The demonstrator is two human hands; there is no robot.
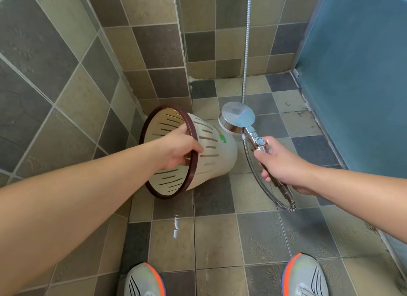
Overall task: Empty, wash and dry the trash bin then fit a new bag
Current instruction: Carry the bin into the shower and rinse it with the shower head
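While the left hand (179, 149) grips the dark brown rim of a cream bin (211, 150), the bin lies tipped on its side above the tiled floor (218, 236), its open mouth turned toward the near left and its closed base pointing to the far right. The thumb is outside the rim and the fingers (187, 130) curl inside, against the slotted wall. Rows of narrow slots run round the bin's side, and a small green label (222, 138) sits near its base. The bin's lower edge appears to touch or hang just above the floor; which of these cannot be told.

To the right, the right hand (279, 161) is wrapped round the chrome handle of a shower head (237, 117), fingers closed about it. The round head sits just beside the bin's base, at its far right, with its back toward the camera. No spray can be made out. A metal hose (257, 176) loops down from the handle's near end and bends close to the floor, and a second length of hose rises straight up the far wall.

Tiled walls (66, 75) in grey and tan meet in the far corner behind the bin. A blue panel (356, 75) stands at the right. A wet gleam shows on the floor near the middle. Two grey shoes (144, 280) with orange edging show at the near edge.
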